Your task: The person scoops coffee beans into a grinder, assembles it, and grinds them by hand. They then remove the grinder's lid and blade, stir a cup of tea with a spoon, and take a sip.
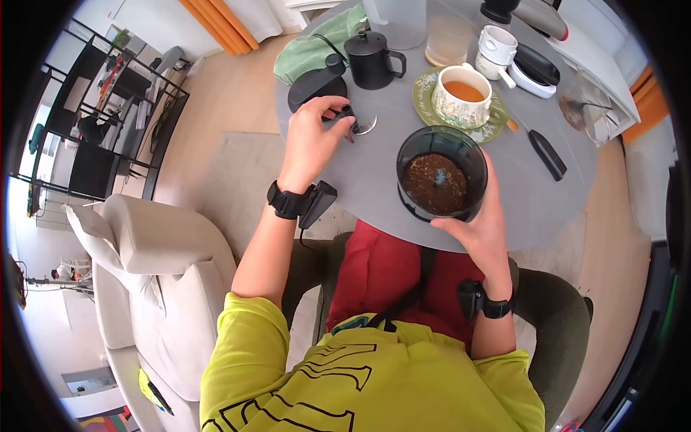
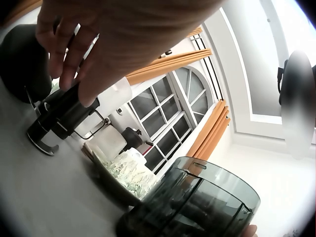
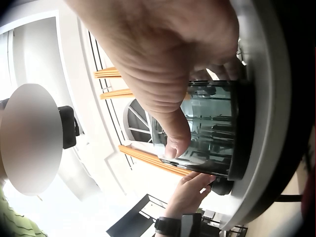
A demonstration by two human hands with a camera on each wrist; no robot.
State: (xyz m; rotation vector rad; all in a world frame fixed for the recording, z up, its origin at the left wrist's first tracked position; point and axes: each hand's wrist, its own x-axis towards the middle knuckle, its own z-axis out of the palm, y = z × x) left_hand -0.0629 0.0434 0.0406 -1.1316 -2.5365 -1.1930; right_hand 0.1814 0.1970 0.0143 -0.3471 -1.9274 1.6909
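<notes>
The right hand (image 1: 484,223) grips a dark transparent cup (image 1: 440,171) by its side near the table's front edge; brown grounds with a bluish patch lie inside. In the right wrist view its thumb presses the cup (image 3: 210,128). The left hand (image 1: 315,137) pinches a small black part (image 1: 348,114) with a curved metal blade (image 1: 367,127), close to the table surface. In the left wrist view the black part (image 2: 64,111) is held at its upper end, with a hook-shaped piece below.
A black round device (image 1: 317,88), a black pot (image 1: 371,61) and a green cloth (image 1: 317,49) are behind the left hand. Beyond the cup stand a patterned mug (image 1: 462,108) on a green plate (image 1: 425,108), stacked white cups (image 1: 497,49) and a black-handled object (image 1: 547,155) at right.
</notes>
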